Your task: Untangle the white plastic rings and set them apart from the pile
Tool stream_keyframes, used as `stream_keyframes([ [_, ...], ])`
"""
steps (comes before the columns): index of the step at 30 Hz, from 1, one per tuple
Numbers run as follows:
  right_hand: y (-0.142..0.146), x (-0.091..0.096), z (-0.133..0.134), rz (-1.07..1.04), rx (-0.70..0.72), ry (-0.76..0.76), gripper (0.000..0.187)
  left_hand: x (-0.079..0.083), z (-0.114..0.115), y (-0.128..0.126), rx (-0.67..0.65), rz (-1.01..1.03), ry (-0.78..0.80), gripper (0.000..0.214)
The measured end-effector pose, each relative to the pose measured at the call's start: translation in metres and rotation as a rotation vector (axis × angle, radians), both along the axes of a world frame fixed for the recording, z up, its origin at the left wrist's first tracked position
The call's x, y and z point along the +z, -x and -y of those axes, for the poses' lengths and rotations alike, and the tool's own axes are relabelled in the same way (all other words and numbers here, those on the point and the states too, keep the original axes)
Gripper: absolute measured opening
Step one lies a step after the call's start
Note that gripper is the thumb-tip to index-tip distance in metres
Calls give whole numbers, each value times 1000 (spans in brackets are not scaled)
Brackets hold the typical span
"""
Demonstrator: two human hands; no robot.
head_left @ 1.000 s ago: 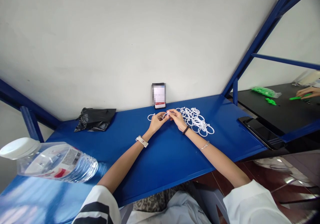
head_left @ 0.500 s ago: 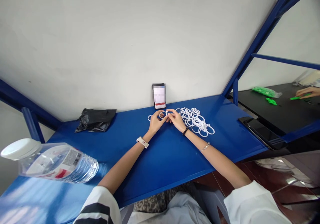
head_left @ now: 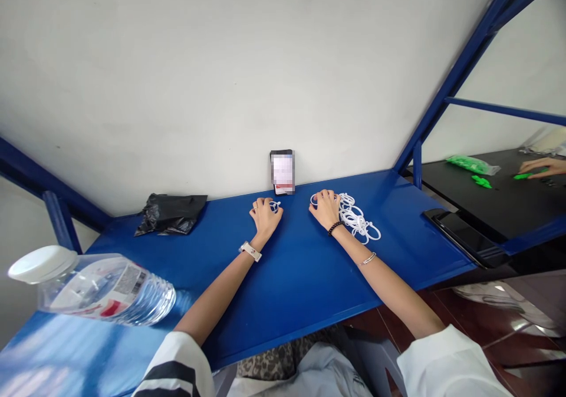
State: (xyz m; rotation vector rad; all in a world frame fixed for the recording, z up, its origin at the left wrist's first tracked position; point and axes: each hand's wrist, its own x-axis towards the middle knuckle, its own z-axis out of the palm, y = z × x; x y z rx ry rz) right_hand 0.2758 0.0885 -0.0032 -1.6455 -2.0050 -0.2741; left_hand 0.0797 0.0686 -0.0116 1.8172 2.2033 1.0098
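Note:
On the blue tabletop, my left hand [head_left: 265, 215] is lowered with its fingers curled around white plastic rings [head_left: 275, 205] that show between thumb and forefinger. My right hand [head_left: 326, 209] rests at the left side of a tangled pile of similar white rings [head_left: 354, 217], each with a small knob. The right fingers are bent down and closed over one ring [head_left: 313, 200], whose loop pokes out to the left of the fingertips. Part of the pile is hidden by this hand.
A phone [head_left: 283, 171] leans on the wall behind the hands. To the left are a black plastic bag [head_left: 171, 213] and a large water bottle [head_left: 110, 288]. Rightward lies a dark phone-like slab [head_left: 460, 235]; beyond it another person's hand [head_left: 543, 166] touches green pieces on a black table.
My hands were together, handling a ring in front of the phone. They have parted: the left moved left and down with its ring, the right moved right to the pile.

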Motion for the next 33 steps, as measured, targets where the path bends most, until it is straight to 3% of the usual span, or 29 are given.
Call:
stream_keyframes([
  [7, 3, -5, 2, 32, 54, -14, 14, -2, -1, -1, -1, 5, 14, 35],
  [12, 5, -3, 2, -45, 103, -89, 16, 2, 2, -4, -75, 20, -147, 28],
  [17, 12, 2, 5, -146, 357, -158, 21, 3, 5, -6, -276, 39, -326, 17],
  [23, 24, 4, 15, -213, 580, -101, 22, 0, 1, -6, -359, 75, -326, 16],
  [33, 31, -1, 18, -338, 595, -110, 16, 2, 3, -7, -362, 177, -349, 16],
])
